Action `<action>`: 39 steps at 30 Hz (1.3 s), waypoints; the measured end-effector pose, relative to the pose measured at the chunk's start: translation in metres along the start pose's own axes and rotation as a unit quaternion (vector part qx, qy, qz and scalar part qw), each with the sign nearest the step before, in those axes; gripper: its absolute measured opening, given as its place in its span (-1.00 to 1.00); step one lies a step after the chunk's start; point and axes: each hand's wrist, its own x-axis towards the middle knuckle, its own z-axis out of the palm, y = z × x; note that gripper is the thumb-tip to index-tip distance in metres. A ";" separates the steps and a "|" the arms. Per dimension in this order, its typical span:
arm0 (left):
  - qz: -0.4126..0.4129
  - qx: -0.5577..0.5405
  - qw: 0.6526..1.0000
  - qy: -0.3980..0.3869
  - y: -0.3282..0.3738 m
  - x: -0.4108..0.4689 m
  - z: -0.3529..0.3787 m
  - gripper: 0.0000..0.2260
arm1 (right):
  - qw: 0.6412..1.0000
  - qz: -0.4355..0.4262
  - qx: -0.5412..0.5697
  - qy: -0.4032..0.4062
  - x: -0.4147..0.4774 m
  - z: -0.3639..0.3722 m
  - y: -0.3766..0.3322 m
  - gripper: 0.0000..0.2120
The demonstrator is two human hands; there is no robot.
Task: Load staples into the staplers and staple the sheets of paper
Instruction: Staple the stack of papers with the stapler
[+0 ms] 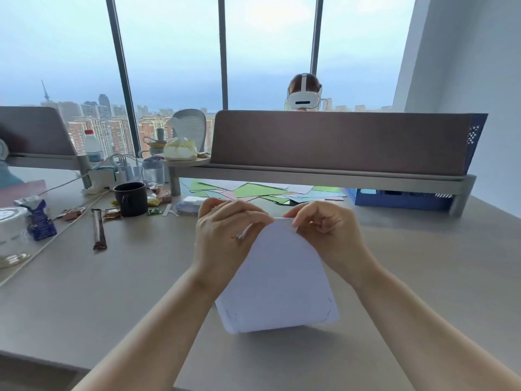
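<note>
A stack of white sheets (279, 280) stands tilted on the desk (127, 292) in front of me, with staples visible near its lower corners. My left hand (225, 235) pinches the stack's top left edge, and a thin light strip (244, 232) lies across its fingers. My right hand (324, 230) pinches the top right edge. A small clear box (187, 208), possibly staples, lies just beyond my left hand. No stapler is clearly visible.
Coloured sheets (253, 190) lie spread under the shelf (324, 176). A blue basket (400, 200) sits at right. A dark mug (131, 198), bottles, wrappers and a cable clutter the left. A person with a headset (304, 93) sits behind the divider.
</note>
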 end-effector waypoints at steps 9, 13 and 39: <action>-0.181 -0.133 0.972 -0.069 0.021 0.009 0.025 -0.87 | 0.993 0.092 -0.012 0.072 -0.014 -0.026 -0.007 -0.88; -0.300 -0.167 0.938 -0.052 0.033 0.023 0.041 -0.72 | 0.986 0.147 -0.084 0.017 -0.028 -0.052 -0.003 -0.89; -0.374 -0.386 0.730 -0.423 0.221 0.010 0.197 -0.89 | 0.841 0.311 -0.256 0.361 -0.194 -0.242 -0.061 -0.85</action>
